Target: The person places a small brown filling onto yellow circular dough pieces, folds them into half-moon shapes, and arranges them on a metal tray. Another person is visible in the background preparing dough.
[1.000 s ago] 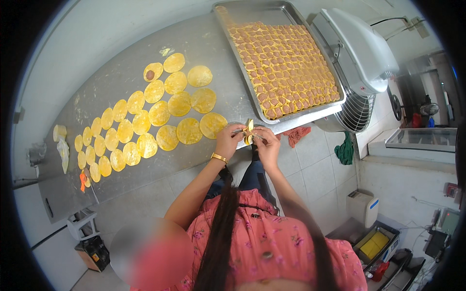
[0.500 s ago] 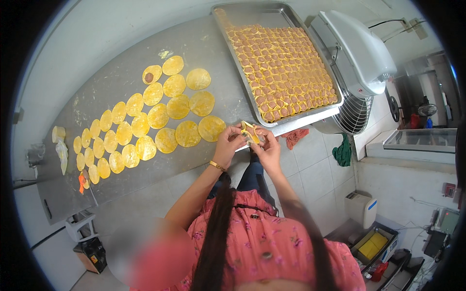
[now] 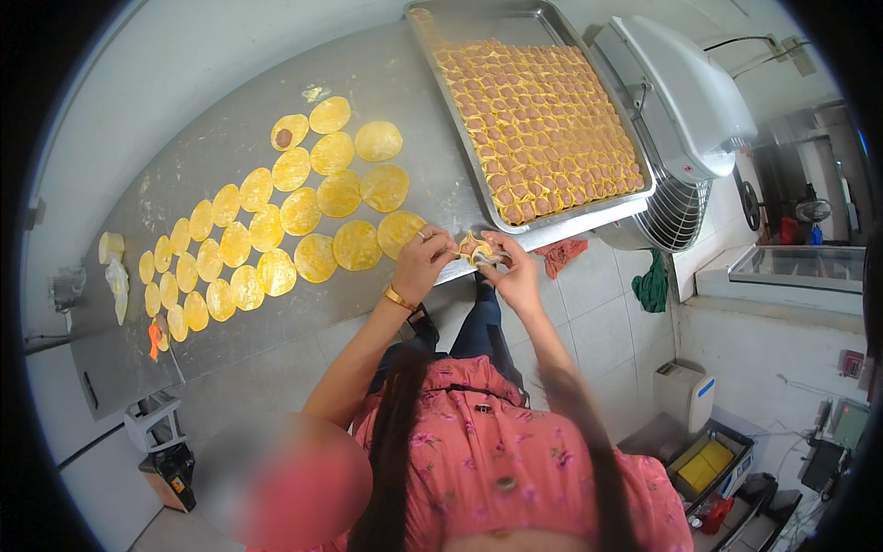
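- Dumpling (image 3: pixel 475 250), yellow wrapper gathered around a pinkish-brown filling, sits between both hands, raised at the near edge of the table (image 3: pixel 368 83), just below the tray's near corner.
- Left hand (image 3: pixel 423 262): fingers narrow, pinching the dumpling's left side. Right hand (image 3: pixel 511 273): thumb and fingers close on its right side.
- Change against half a second ago: wrapper then shows as a looped, open-looking rim; filling now faces up within the folds. Left hand has moved leftward, its fingers now overlapping the nearest flat wrapper (image 3: pixel 398 235).
- Unchanged: yellow rounds (image 3: pixel 301 212) lie in rows left of the hands; one far round (image 3: pixel 291 132) bears a lump of filling.
- Tray (image 3: pixel 515 18): packed rows of finished dumplings (image 3: pixel 543 129), bare strip at far end, unchanged.
- Mixer (image 3: pixel 676 97) stands right of the tray.
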`<action>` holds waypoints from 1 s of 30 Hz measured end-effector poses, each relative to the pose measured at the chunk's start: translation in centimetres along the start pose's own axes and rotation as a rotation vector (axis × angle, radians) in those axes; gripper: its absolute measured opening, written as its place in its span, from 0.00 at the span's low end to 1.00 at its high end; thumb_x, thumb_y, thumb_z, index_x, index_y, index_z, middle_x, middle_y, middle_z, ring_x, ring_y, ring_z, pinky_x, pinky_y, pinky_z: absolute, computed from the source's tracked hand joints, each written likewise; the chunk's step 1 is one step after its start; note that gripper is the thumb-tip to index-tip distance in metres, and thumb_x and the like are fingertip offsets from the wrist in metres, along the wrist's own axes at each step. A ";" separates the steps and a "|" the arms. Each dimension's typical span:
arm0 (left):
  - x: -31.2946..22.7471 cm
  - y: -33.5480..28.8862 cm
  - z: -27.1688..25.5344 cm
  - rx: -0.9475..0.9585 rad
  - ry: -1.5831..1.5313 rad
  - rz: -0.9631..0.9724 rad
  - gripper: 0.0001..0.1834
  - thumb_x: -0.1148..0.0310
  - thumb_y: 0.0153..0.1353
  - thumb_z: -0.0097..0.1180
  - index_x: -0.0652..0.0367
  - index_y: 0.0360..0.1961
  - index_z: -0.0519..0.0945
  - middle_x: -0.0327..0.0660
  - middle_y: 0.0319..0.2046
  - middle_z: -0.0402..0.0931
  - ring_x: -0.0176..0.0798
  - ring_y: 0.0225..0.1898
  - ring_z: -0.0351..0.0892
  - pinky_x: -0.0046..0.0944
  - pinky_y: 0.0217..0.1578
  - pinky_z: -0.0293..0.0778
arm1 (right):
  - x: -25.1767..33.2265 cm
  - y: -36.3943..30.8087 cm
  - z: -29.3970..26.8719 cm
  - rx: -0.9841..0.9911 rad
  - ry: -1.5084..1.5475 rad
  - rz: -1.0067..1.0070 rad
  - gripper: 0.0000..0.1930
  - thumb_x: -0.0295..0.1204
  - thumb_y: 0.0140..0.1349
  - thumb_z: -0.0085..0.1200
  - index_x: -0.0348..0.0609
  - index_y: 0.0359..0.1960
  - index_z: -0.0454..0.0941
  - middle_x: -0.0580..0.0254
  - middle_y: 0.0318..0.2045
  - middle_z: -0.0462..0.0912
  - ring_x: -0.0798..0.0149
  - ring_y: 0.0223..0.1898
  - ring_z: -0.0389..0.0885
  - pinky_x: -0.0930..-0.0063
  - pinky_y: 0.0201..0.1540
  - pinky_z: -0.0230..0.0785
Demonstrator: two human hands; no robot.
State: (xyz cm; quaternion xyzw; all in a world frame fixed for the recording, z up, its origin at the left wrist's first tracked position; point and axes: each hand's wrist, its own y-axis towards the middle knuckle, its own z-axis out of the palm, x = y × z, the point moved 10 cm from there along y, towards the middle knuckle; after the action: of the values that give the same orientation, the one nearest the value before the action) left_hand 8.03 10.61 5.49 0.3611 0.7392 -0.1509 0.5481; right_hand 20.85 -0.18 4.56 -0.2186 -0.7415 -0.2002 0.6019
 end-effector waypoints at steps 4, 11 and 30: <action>-0.9 -0.1 1.2 0.130 0.220 0.134 0.05 0.71 0.54 0.56 0.60 0.29 0.76 0.39 0.42 0.76 0.44 0.35 0.78 0.37 0.32 0.74 | 0.7 0.1 0.6 0.029 -0.174 -0.073 0.24 0.15 0.43 0.59 0.39 0.46 0.75 0.57 0.40 0.79 0.61 0.40 0.80 0.74 0.41 0.72; -0.8 -0.2 1.9 0.161 0.233 0.188 0.08 0.72 0.51 0.59 0.60 0.33 0.75 0.39 0.42 0.76 0.41 0.34 0.78 0.38 0.33 0.74 | 0.2 1.2 0.8 0.059 -0.260 -0.109 0.22 0.15 0.42 0.57 0.39 0.44 0.76 0.53 0.37 0.80 0.56 0.37 0.80 0.70 0.38 0.72; 0.7 0.6 2.3 0.234 0.177 0.052 0.06 0.74 0.51 0.60 0.63 0.28 0.75 0.44 0.41 0.76 0.40 0.33 0.80 0.33 0.32 0.76 | -0.3 -0.1 -0.2 -0.029 -0.306 0.019 0.17 0.16 0.46 0.59 0.37 0.41 0.75 0.55 0.34 0.78 0.60 0.33 0.79 0.70 0.37 0.73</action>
State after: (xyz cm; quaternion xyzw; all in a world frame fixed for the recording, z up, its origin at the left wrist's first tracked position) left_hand 9.99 9.80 4.16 0.4535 0.7523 -0.1896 0.4387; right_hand 21.01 -0.36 4.25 -0.2626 -0.8195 -0.1695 0.4804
